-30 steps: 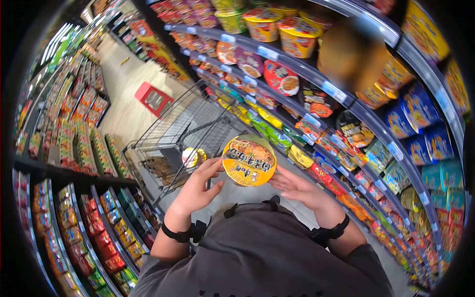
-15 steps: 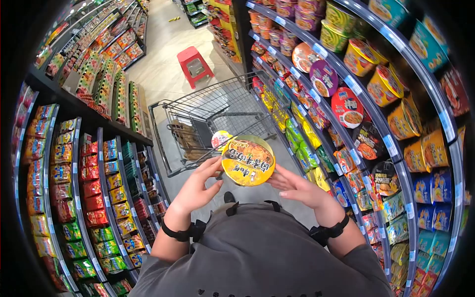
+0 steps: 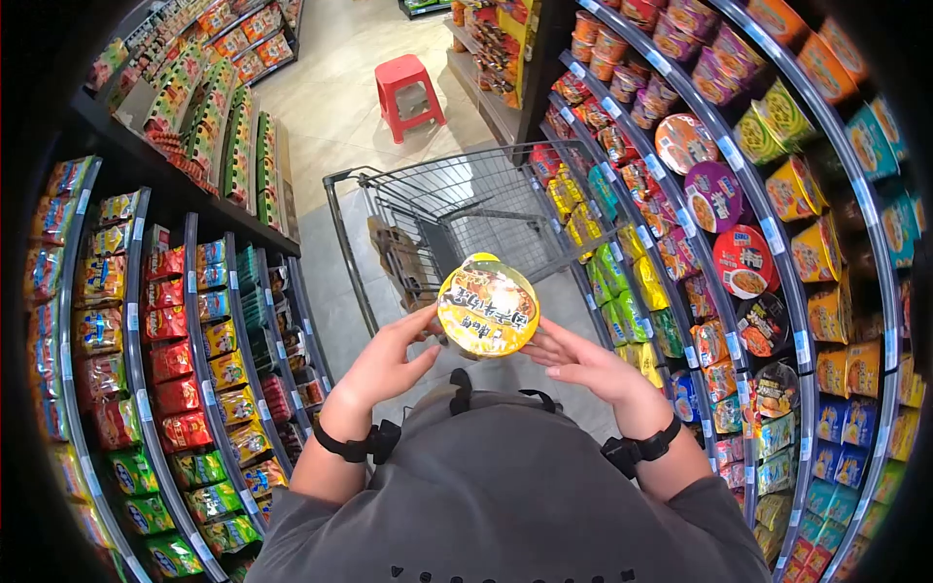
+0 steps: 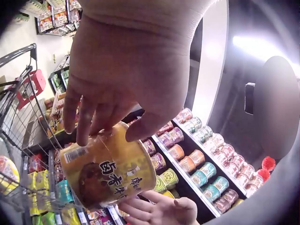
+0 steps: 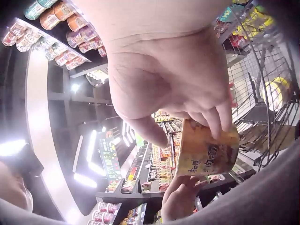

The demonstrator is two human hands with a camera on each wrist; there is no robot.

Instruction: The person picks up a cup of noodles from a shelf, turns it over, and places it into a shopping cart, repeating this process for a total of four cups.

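A yellow tub of instant noodles (image 3: pixel 486 306) is held level in front of the body, its printed lid facing up. On its left side my left hand (image 3: pixel 389 360) grips the wall, the thumb lying near the rim. The right hand (image 3: pixel 598 369) supports the opposite side with extended fingers. From the left wrist view, the tub (image 4: pixel 110 168) shows its brown and yellow printed wall, and the right palm (image 4: pixel 161 208) faces up beside it. In the right wrist view, finger ends overlap the tub's wall (image 5: pixel 206 150).
Just ahead stands a wire shopping cart (image 3: pixel 457 194), with another noodle tub (image 5: pixel 276 93) and a brown carton (image 3: pixel 394 257) in it. Beyond is a red stool (image 3: pixel 408 92). Shelves of noodle tubs (image 3: pixel 743 262) line the right, bagged goods (image 3: pixel 180 389) the left.
The head view has turned, so the cart and stool appear farther right and the right-hand shelves swing around. Both hands keep the noodle tub in nearly the same place before the body.
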